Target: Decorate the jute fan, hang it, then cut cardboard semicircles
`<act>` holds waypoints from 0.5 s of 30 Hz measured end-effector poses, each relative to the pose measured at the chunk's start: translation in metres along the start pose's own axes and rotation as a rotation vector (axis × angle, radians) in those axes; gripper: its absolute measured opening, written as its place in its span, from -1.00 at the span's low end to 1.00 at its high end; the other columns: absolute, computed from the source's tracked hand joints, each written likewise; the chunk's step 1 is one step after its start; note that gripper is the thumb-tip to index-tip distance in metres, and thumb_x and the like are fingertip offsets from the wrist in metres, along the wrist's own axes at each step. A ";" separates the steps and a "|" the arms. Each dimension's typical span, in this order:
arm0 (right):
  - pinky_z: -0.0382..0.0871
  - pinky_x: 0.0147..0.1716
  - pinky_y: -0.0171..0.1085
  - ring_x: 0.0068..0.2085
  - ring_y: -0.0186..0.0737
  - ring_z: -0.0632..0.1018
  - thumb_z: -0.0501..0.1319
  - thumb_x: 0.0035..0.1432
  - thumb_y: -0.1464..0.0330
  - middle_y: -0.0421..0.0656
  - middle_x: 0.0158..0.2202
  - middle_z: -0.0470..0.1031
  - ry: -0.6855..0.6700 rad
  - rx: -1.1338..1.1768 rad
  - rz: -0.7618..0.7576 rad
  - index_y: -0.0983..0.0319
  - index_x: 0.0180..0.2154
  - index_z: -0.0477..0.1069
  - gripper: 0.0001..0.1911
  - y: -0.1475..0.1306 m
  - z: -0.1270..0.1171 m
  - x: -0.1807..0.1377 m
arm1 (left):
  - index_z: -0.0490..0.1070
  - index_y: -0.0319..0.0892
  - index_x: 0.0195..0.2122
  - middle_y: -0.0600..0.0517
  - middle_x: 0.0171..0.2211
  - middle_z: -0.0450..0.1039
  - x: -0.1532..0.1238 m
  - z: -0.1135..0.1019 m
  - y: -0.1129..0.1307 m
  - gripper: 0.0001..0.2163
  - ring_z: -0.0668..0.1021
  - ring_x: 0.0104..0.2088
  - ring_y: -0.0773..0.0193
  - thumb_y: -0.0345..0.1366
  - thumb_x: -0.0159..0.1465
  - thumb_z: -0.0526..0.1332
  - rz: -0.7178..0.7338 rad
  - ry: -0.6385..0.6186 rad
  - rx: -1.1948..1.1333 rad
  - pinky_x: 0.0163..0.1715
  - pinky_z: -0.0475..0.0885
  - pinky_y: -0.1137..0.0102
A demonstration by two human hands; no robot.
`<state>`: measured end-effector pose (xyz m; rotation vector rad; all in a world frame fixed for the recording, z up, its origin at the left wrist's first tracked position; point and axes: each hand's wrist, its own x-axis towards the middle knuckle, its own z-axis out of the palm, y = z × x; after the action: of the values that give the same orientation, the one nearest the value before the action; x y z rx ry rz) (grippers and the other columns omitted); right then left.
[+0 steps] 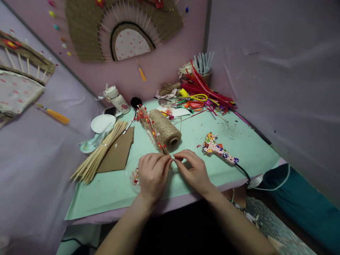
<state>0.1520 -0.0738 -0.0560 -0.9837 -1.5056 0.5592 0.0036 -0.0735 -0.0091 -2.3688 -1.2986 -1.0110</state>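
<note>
My left hand (154, 174) is closed at the near end of a twine strip (152, 131) dotted with red, white and yellow beads. The strip runs away from me, its far end leaning by a black pompom (136, 102). Close beside the left fingertips, my right hand (193, 170) is pinched, thumb against forefinger; whatever lies between them is too small to make out. A large spool of twine (165, 128) lies on its side just beyond my hands. Partly hidden behind my left wrist is a clear dish of beads (135, 176).
A flowered glue gun (219, 148) lies to the right, its cord over the table edge. Left are bamboo sticks (102, 150), cardboard (117, 156), a white plate (103, 123) and a bottle (117, 99). Scissors (198, 97) and red pipe cleaners (207, 88) crowd the back.
</note>
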 end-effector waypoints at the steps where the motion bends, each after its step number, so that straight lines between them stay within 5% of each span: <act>1: 0.42 -0.20 -0.20 -0.23 -0.22 0.55 0.22 0.24 0.45 -0.15 -0.29 0.56 -0.001 0.013 0.005 0.18 -0.22 0.47 -0.91 0.000 0.000 0.000 | 0.50 -0.19 -0.25 0.01 -0.37 0.56 0.000 0.000 0.000 -0.93 0.49 -0.32 0.20 -0.37 0.24 0.30 -0.001 -0.001 0.000 -0.23 0.29 0.27; 15: 0.45 -0.23 -0.23 -0.25 -0.23 0.56 0.22 0.22 0.44 -0.14 -0.32 0.55 0.037 0.069 0.068 0.20 -0.27 0.50 -0.92 -0.009 0.004 0.004 | 0.49 -0.19 -0.20 -0.01 -0.34 0.56 -0.004 0.000 -0.002 -0.91 0.49 -0.30 0.21 -0.40 0.31 0.22 -0.008 -0.030 -0.019 -0.22 0.32 0.28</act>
<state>0.1459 -0.0747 -0.0478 -0.9892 -1.4157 0.6339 0.0008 -0.0750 -0.0122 -2.4043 -1.3154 -0.9979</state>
